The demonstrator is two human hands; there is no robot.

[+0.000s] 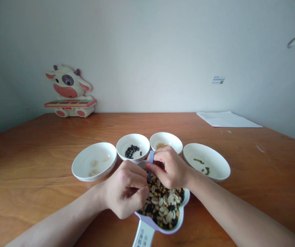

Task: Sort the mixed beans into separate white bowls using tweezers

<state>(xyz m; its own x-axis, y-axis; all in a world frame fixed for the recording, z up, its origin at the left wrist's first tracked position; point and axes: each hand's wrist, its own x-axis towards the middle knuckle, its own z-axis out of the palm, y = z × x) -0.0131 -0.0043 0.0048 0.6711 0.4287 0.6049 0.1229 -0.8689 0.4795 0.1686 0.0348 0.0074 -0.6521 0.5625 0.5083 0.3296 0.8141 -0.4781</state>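
A lavender-rimmed dish with a handle holds mixed beans, seeds and pale split nuts. My left hand is closed over the dish's left side, thumb and forefinger tips together; whatever is between them is hidden. Over the back of the dish, my right hand pinches a narrow flat lavender tool, held upright with its lower end among the beans. Behind the dish stand a white bowl of black beans and one of yellowish beans, the latter partly covered by my right hand.
To the left is a white oval bowl with a few pale flat pieces; to the right, another oval bowl holds small green beans. A cow-shaped toy keyboard and white papers lie farther back on the wooden table, against the wall.
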